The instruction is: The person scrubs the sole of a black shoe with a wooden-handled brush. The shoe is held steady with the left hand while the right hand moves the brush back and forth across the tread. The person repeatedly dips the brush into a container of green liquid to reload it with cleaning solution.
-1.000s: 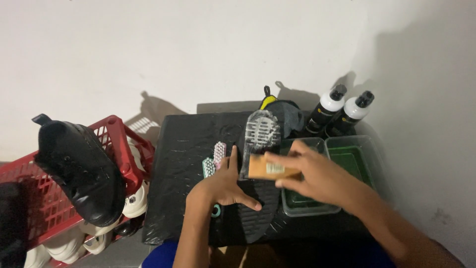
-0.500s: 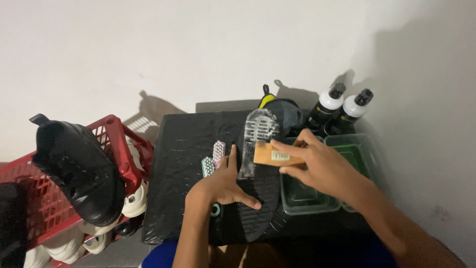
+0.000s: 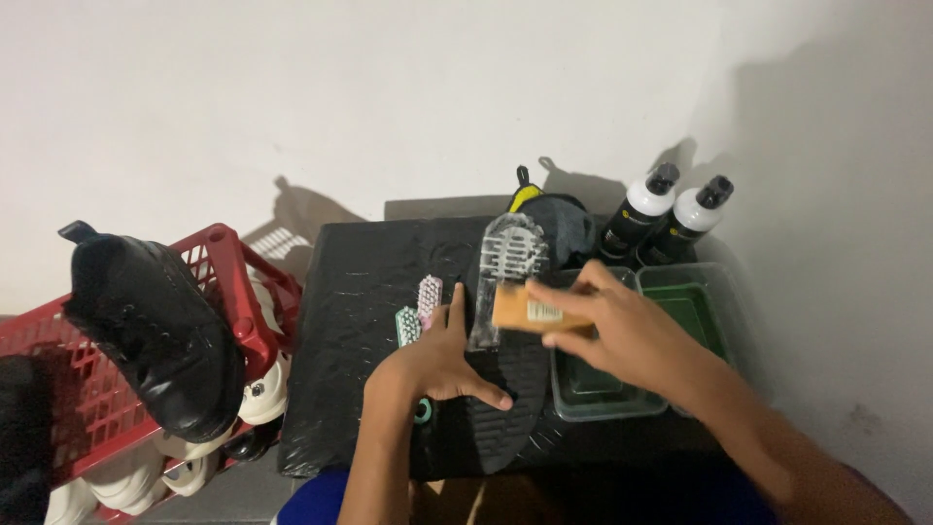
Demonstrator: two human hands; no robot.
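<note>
On the ridged sole (image 3: 501, 389), a wooden brush (image 3: 533, 310) rests.

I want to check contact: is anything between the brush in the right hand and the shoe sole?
Nothing visible. The right hand holds the wooden brush directly against the upturned shoe sole; the left hand presses beside it, clear of the brush.

left hand (image 3: 437, 362) flat, right hand (image 3: 614, 329) fingers curled
</note>
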